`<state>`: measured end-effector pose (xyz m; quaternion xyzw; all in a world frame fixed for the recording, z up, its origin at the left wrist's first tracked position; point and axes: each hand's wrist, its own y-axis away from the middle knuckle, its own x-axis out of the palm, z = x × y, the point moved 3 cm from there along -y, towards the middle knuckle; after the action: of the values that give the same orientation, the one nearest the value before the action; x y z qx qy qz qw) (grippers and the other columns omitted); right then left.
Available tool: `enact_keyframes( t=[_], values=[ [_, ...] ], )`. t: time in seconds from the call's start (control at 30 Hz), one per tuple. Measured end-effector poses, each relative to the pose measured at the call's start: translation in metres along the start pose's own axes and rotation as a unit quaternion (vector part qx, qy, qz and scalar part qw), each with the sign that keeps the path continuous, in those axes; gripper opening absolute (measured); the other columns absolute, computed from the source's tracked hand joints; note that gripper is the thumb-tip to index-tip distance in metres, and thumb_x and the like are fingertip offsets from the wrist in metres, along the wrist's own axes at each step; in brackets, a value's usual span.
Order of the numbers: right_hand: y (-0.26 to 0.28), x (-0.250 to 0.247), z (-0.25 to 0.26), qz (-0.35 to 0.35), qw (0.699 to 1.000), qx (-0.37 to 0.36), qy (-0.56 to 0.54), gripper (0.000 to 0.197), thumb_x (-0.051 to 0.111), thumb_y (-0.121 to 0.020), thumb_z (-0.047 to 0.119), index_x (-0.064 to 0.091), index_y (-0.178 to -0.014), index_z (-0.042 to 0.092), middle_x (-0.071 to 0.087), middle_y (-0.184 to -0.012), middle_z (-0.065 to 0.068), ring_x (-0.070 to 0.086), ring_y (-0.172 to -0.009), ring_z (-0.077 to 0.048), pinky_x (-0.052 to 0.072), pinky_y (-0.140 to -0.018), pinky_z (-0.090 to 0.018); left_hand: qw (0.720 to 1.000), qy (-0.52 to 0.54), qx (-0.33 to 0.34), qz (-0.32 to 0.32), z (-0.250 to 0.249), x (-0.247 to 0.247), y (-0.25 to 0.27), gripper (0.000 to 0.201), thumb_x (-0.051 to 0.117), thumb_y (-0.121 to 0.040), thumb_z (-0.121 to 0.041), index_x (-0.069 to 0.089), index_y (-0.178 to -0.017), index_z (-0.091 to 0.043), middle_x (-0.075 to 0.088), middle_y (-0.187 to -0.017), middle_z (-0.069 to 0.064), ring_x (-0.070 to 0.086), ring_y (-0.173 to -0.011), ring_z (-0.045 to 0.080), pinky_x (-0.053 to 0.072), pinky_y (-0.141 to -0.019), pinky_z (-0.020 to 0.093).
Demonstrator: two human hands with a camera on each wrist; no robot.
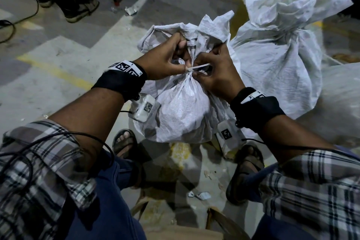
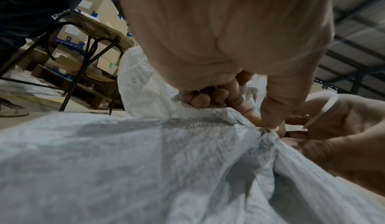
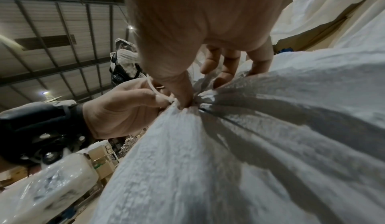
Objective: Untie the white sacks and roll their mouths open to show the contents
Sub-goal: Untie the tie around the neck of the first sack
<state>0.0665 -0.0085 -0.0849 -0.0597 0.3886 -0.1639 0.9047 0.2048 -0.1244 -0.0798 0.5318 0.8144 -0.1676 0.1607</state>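
near sack (image 1: 181, 111): on floor (image 1: 58, 48) between our feet, neck tied | left hand (image 1: 163, 60): we pinch the white tie (image 1: 198, 67) | right hand (image 1: 218, 76): we pinch the knot | second sack (image 1: 278, 48): behind, tied

Crinkled matt woven-plastic cloth of the white sack (image 1: 181, 107), smooth pale plastic tie strip (image 1: 198, 67), rough concrete floor (image 1: 58, 45)

A grey concrete floor (image 1: 58, 48) is crossed by yellow painted lines (image 1: 56, 73); a corrugated metal roof (image 3: 52, 34) is lit by lamps (image 3: 44, 93).
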Motion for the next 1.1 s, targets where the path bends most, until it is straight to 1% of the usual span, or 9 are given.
enact_keyframes(
  t=[0.07,0.27,0.43,0.57,0.67,0.77,0.83,0.97,1.1],
  values=[
    [0.0,0.0,-0.001,0.015,1.0,-0.001,-0.003,0.014,0.079,-0.076,0.012,0.072,-0.089,0.011,0.041,-0.115,-0.021,0.054,-0.1,-0.026,0.053,-0.085,-0.031,1.0,-0.016,0.006,0.007,0.0,0.001,-0.001,0.04,0.066,-0.09,-0.002,0.034,-0.097,-0.025,0.066,-0.098,0.013,0.065,-0.093,0.014,0.053,-0.083,0.034],
    [-0.004,-0.005,-0.007,0.019,0.998,0.042,-0.039,0.016,0.079,-0.072,0.007,0.069,-0.079,0.018,0.047,-0.113,-0.015,0.056,-0.099,-0.02,0.041,-0.075,-0.008,1.0,-0.006,0.013,0.014,0.001,0.003,-0.002,0.034,0.065,-0.091,-0.001,0.034,-0.1,-0.008,0.064,-0.099,0.023,0.063,-0.093,0.018,0.051,-0.089,0.042],
    [0.0,-0.007,-0.003,-0.007,0.991,0.051,-0.127,0.017,0.086,-0.076,0.011,0.077,-0.089,0.006,0.059,-0.104,-0.01,0.06,-0.083,-0.007,0.048,-0.071,-0.015,1.0,0.03,0.0,0.005,0.001,0.0,0.0,0.037,0.064,-0.089,-0.005,0.035,-0.099,-0.026,0.065,-0.098,0.01,0.062,-0.096,0.019,0.048,-0.09,0.032],
    [-0.001,-0.008,-0.003,0.014,0.996,0.039,-0.08,0.016,0.084,-0.079,0.017,0.072,-0.085,0.008,0.052,-0.106,-0.012,0.055,-0.084,-0.008,0.046,-0.07,-0.014,1.0,0.023,-0.016,0.014,0.004,0.004,-0.002,0.042,0.066,-0.088,-0.009,0.035,-0.113,0.006,0.064,-0.099,0.015,0.063,-0.098,0.023,0.05,-0.095,0.053],
    [-0.004,-0.008,-0.005,0.049,0.996,0.044,-0.053,0.014,0.079,-0.078,0.01,0.068,-0.083,0.015,0.048,-0.102,-0.006,0.056,-0.084,-0.014,0.05,-0.071,-0.019,0.999,0.016,-0.015,0.025,0.003,0.004,-0.004,0.045,0.066,-0.089,-0.012,0.034,-0.113,0.009,0.065,-0.101,0.018,0.063,-0.097,0.02,0.051,-0.094,0.047],
    [-0.004,-0.011,-0.009,0.07,0.992,0.049,-0.088,0.011,0.077,-0.076,0.003,0.067,-0.08,0.005,0.053,-0.084,0.0,0.061,-0.079,-0.029,0.056,-0.074,-0.043,0.999,0.025,-0.006,0.026,0.001,0.005,-0.004,0.041,0.066,-0.088,-0.016,0.036,-0.108,0.002,0.066,-0.1,0.016,0.064,-0.095,0.017,0.051,-0.089,0.035],
    [-0.004,-0.013,-0.01,0.055,0.993,0.047,-0.093,0.011,0.079,-0.076,0.006,0.069,-0.08,0.006,0.056,-0.085,0.001,0.062,-0.077,-0.023,0.055,-0.069,-0.038,0.999,0.043,-0.005,0.026,0.001,0.006,-0.004,0.037,0.067,-0.087,-0.019,0.034,-0.102,-0.009,0.065,-0.098,0.014,0.062,-0.094,0.017,0.048,-0.088,0.036],
    [-0.003,-0.013,-0.008,0.052,0.987,0.056,-0.143,0.017,0.086,-0.077,0.013,0.075,-0.089,0.008,0.069,-0.098,-0.022,0.066,-0.081,-0.026,0.054,-0.073,-0.037,0.997,0.074,-0.017,0.016,0.003,0.005,-0.004,0.037,0.069,-0.085,-0.021,0.033,-0.095,-0.026,0.066,-0.097,0.005,0.062,-0.096,0.018,0.048,-0.089,0.037],
    [-0.003,-0.015,-0.003,0.076,0.985,0.062,-0.142,0.014,0.082,-0.08,0.007,0.073,-0.089,0.001,0.071,-0.089,-0.022,0.061,-0.077,-0.019,0.051,-0.073,-0.039,0.997,0.074,-0.02,0.024,0.003,0.006,-0.004,0.038,0.069,-0.085,-0.018,0.032,-0.094,-0.022,0.065,-0.096,0.006,0.063,-0.095,0.02,0.05,-0.088,0.041]
  ],
)
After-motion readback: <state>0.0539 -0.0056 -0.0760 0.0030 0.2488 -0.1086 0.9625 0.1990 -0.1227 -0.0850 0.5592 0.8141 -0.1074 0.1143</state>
